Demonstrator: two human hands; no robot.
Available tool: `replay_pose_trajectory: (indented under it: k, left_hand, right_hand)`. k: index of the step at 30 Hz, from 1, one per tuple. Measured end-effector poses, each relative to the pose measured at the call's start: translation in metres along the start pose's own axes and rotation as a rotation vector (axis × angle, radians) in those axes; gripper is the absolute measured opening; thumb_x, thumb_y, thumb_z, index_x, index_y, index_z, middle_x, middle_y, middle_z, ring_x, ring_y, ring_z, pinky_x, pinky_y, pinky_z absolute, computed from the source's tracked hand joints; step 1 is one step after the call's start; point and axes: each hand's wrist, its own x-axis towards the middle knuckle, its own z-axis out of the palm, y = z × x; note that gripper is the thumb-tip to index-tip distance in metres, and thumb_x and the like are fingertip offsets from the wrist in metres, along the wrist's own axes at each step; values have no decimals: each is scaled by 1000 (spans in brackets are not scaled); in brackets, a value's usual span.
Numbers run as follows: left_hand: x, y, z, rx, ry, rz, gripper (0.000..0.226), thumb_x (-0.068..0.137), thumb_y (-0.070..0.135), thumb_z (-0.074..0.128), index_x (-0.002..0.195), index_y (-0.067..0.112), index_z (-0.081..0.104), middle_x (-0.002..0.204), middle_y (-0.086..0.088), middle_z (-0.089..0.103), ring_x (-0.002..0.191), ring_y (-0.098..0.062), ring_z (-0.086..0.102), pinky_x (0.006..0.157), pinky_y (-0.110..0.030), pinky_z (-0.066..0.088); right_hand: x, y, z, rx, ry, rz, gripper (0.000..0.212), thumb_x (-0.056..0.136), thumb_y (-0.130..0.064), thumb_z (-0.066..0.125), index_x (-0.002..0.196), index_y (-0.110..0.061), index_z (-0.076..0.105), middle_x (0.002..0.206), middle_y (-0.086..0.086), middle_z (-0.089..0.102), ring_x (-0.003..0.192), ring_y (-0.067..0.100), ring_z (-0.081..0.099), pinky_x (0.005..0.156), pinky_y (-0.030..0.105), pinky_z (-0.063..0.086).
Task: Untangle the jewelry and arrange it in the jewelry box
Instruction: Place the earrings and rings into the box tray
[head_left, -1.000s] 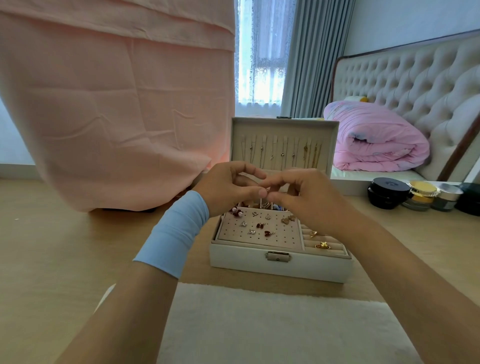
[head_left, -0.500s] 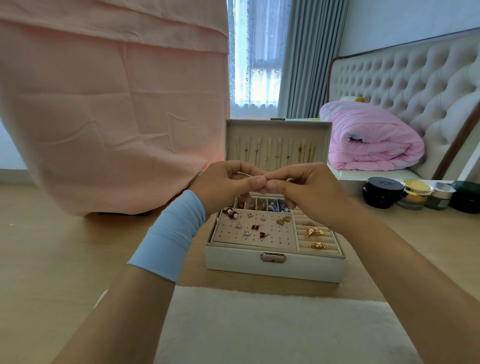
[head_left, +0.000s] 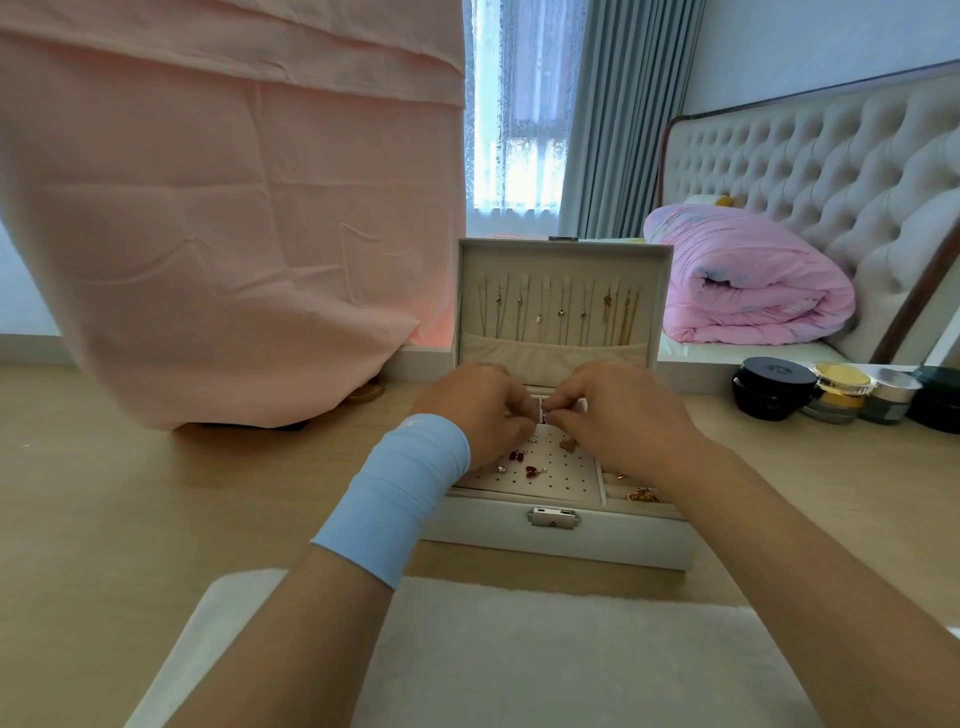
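The white jewelry box (head_left: 550, 540) sits open on the wooden surface (head_left: 156, 493), its lid upright with necklaces (head_left: 561, 312) hanging inside and earrings (head_left: 524, 462) pinned on its perforated panel. Over its rear compartments the left hand (head_left: 478, 410) and right hand (head_left: 618, 410) meet, fingers curled, fingertips pinching a jewelry piece (head_left: 543, 413) too small to identify. Cosmetic jars (head_left: 774, 387) stand well apart to the right.

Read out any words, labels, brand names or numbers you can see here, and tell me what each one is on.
No text is readable.
Black jar lid: a faint mark, too blurred to read.
Blue wristband: a small white mark, too small to read.
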Motion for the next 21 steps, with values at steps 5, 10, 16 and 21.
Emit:
replay_pose_trajectory:
  k: [5,10,16,21]
  left_hand:
    - [2,-1,8,72,-11,-15,13,91,39,61,96,39,73,107,12,63,105,-12,49,76,-25,36]
    - [4,-4,10,27,-25,-25,11,89,38,63,94,38,73,102,11,65,94,-13,53,77,-26,41]
    - [5,-6,12,-2,-35,-33,8,88,36,65,90,35,73,99,12,66,88,-12,55,75,-26,42]
    - [4,-6,11,-12,-43,-37,9,89,37,65,94,35,73,100,11,66,89,-12,55,77,-26,43]
  right_hand:
    - [6,-2,3,-96,-17,18,12,92,-35,65,95,-39,77,101,-15,72,101,13,63,76,29,49]
    - [9,-4,2,-170,-76,-38,14,95,-35,63,98,-35,76,100,-12,71,97,12,62,70,26,38]
    - [10,-5,0,-260,-74,-108,16,95,-33,61,99,-37,76,98,-12,71,94,13,62,68,26,39]
    - [12,-2,0,-187,-178,-81,13,94,-34,63,96,-37,76,98,-15,71,93,10,62,70,26,44]
